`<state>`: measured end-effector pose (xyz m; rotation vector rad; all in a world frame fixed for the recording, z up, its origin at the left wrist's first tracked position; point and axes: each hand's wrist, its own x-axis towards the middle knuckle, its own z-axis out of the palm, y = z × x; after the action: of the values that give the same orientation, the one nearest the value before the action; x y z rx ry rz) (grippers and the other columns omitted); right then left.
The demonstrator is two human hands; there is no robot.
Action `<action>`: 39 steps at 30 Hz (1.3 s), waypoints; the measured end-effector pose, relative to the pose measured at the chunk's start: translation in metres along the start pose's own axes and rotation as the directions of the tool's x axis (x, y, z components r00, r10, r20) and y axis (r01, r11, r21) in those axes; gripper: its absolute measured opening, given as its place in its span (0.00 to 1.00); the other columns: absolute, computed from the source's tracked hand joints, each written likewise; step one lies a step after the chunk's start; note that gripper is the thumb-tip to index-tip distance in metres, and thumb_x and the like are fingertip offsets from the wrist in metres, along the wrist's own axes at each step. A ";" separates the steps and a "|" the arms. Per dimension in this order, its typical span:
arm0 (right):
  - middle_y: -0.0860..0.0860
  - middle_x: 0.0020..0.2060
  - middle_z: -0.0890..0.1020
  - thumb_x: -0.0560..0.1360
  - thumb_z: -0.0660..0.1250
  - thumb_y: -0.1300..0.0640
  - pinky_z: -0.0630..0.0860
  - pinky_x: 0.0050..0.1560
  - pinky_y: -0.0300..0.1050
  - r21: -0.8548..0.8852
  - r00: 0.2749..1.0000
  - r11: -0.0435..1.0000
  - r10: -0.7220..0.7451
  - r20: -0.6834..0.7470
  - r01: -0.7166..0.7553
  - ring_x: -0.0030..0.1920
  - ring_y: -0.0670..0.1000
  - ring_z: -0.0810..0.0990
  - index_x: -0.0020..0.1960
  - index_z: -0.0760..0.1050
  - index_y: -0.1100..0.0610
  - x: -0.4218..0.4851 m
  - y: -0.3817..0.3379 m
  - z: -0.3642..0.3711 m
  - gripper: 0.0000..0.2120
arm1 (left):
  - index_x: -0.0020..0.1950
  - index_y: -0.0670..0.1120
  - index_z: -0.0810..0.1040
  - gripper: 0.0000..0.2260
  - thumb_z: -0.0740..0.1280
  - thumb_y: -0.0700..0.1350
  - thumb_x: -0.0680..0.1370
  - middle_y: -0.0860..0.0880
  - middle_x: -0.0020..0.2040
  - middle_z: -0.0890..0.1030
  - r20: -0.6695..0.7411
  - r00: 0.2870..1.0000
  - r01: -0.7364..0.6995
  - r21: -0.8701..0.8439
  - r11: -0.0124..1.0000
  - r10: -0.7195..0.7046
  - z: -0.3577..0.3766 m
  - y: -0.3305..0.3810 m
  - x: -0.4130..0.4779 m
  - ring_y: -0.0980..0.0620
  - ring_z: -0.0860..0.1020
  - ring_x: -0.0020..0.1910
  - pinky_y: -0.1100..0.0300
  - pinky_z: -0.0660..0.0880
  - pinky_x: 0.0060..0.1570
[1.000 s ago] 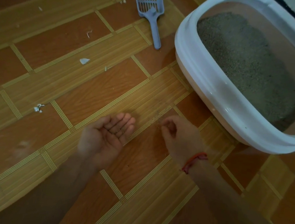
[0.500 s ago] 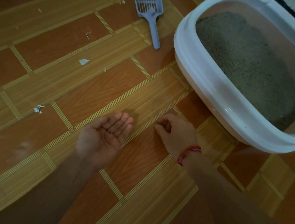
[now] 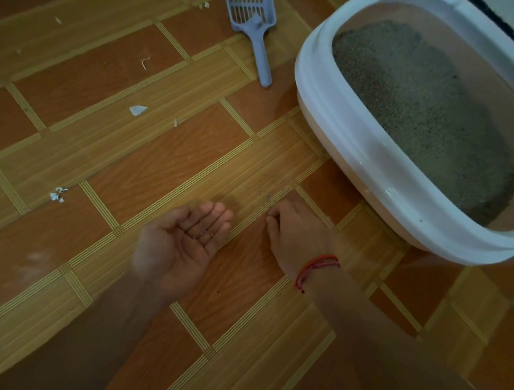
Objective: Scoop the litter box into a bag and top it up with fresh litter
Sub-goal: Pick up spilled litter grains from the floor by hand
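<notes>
**Though the box looks heavy, the scoop is the thing to take hold of**

Because it is loaded with litter [image 3: 425,112], the litter box [image 3: 340,133], just beyond and to the right of the right hand [image 3: 296,233], will likely be heavy. Its smooth white rim looks slippery, so it is better left on the floor [image 3: 154,164] than lifted. Litter this loose will probably spill off anything tilted. Well ahead of the left hand [image 3: 182,244] lies the scoop [image 3: 254,19], which looks like light, stiff plastic. Its handle [image 3: 263,60] points back toward the hands, and that is the place to hold it. The left hand is turned palm up, fingers relaxed, cupping a few dark grains [image 3: 197,235]. The right hand is knuckles up, thumb and forefinger drawn together at the floor. Whether they pinch a grain cannot be told. No bag is in view.
</notes>
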<state>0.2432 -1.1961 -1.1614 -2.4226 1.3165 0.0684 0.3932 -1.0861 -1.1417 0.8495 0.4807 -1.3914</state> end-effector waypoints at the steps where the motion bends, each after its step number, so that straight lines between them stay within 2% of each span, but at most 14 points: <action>1: 0.48 0.47 0.77 0.81 0.56 0.51 0.77 0.44 0.51 -0.013 1.000 1.000 -0.006 -0.002 0.006 0.44 0.51 0.78 0.50 0.72 0.50 0.000 0.000 0.000 0.07 | 0.47 0.35 0.81 0.16 0.57 0.43 0.82 0.39 0.48 0.85 -0.001 1.000 -0.002 0.002 1.000 0.002 0.000 0.000 0.000 0.42 0.84 0.53 0.50 0.82 0.49; 7: 0.52 0.48 0.76 0.82 0.55 0.53 0.79 0.40 0.53 -0.156 0.999 0.987 -0.047 -0.018 0.044 0.40 0.55 0.79 0.53 0.73 0.55 0.000 -0.005 0.001 0.10 | 0.42 0.35 0.83 0.19 0.57 0.43 0.82 0.39 0.48 0.85 -0.006 1.000 -0.005 0.004 1.000 0.005 0.002 -0.002 0.001 0.42 0.84 0.52 0.49 0.82 0.49; 12: 0.53 0.49 0.76 0.82 0.53 0.53 0.78 0.42 0.53 -0.161 1.000 0.987 0.000 0.021 0.004 0.42 0.57 0.79 0.54 0.71 0.55 0.002 -0.007 -0.002 0.10 | 0.39 0.36 0.85 0.22 0.56 0.43 0.83 0.39 0.47 0.85 0.010 1.000 -0.018 0.016 1.000 0.018 0.003 -0.001 0.000 0.42 0.84 0.52 0.49 0.81 0.50; 17: 0.49 0.47 0.77 0.81 0.54 0.50 0.77 0.45 0.53 0.036 0.997 0.996 0.082 0.015 -0.082 0.42 0.53 0.77 0.51 0.71 0.52 -0.004 -0.012 -0.015 0.10 | 0.42 0.35 0.84 0.21 0.57 0.43 0.83 0.39 0.49 0.85 0.015 1.000 -0.016 0.015 1.000 0.015 0.000 -0.003 0.003 0.41 0.83 0.53 0.48 0.81 0.51; 20: 0.47 0.44 0.76 0.81 0.56 0.49 0.77 0.43 0.51 0.171 0.999 0.985 0.008 -0.037 -0.002 0.41 0.50 0.76 0.49 0.71 0.50 -0.015 -0.029 -0.026 0.08 | 0.43 0.34 0.83 0.20 0.57 0.43 0.82 0.38 0.49 0.84 0.023 1.000 0.001 0.020 1.000 -0.002 0.000 -0.005 0.004 0.41 0.83 0.53 0.48 0.81 0.50; 23: 0.46 0.47 0.77 0.80 0.57 0.49 0.76 0.44 0.49 0.273 0.996 0.958 -0.080 -0.043 0.089 0.43 0.49 0.77 0.51 0.72 0.50 -0.028 -0.054 -0.031 0.08 | 0.47 0.34 0.81 0.17 0.56 0.43 0.82 0.39 0.47 0.84 0.056 0.998 0.019 0.054 0.998 -0.022 -0.001 -0.010 0.005 0.44 0.84 0.50 0.52 0.81 0.51; 25: 0.47 0.50 0.78 0.80 0.57 0.49 0.77 0.43 0.51 0.282 0.990 0.949 -0.130 -0.057 0.141 0.45 0.52 0.79 0.52 0.72 0.50 -0.033 -0.064 -0.028 0.08 | 0.47 0.36 0.80 0.17 0.56 0.44 0.81 0.41 0.43 0.83 0.077 0.996 0.037 0.108 0.993 -0.046 -0.001 -0.012 0.004 0.46 0.83 0.44 0.54 0.81 0.50; 29: 0.49 0.51 0.77 0.80 0.57 0.49 0.77 0.42 0.55 0.233 0.982 0.954 -0.184 -0.032 0.186 0.44 0.55 0.80 0.53 0.72 0.50 -0.032 -0.066 -0.020 0.08 | 0.37 0.40 0.83 0.22 0.55 0.46 0.82 0.45 0.35 0.81 0.078 0.995 0.051 0.153 0.987 -0.064 0.000 -0.011 0.001 0.49 0.81 0.36 0.58 0.80 0.40; 32: 0.48 0.48 0.78 0.79 0.59 0.50 0.77 0.41 0.52 0.253 0.977 0.944 -0.199 -0.080 0.213 0.42 0.53 0.79 0.51 0.73 0.50 -0.032 -0.064 -0.020 0.06 | 0.43 0.38 0.82 0.18 0.56 0.45 0.81 0.43 0.40 0.82 0.070 0.996 0.043 0.117 0.992 -0.052 0.000 -0.009 0.004 0.48 0.82 0.41 0.55 0.80 0.48; 36: 0.44 0.43 0.78 0.79 0.61 0.50 0.76 0.43 0.47 0.284 0.986 0.949 -0.100 -0.136 0.135 0.41 0.46 0.76 0.49 0.75 0.48 -0.016 -0.041 -0.021 0.05 | 0.45 0.35 0.80 0.16 0.57 0.43 0.82 0.39 0.44 0.84 0.027 1.000 -0.009 0.005 1.000 0.009 0.001 -0.006 0.007 0.43 0.85 0.47 0.52 0.82 0.48; 39: 0.43 0.41 0.77 0.78 0.62 0.51 0.77 0.46 0.48 0.250 0.992 0.968 0.044 -0.120 -0.013 0.43 0.46 0.76 0.48 0.76 0.48 0.003 -0.017 -0.022 0.05 | 0.47 0.35 0.81 0.16 0.57 0.42 0.82 0.38 0.47 0.84 -0.011 0.999 -0.035 0.017 0.999 0.035 0.001 0.000 0.004 0.42 0.84 0.50 0.49 0.81 0.50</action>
<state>0.2556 -1.1979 -1.1366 -2.2250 1.3257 -0.2315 0.3934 -1.0899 -1.1443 0.8755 0.4613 -1.3608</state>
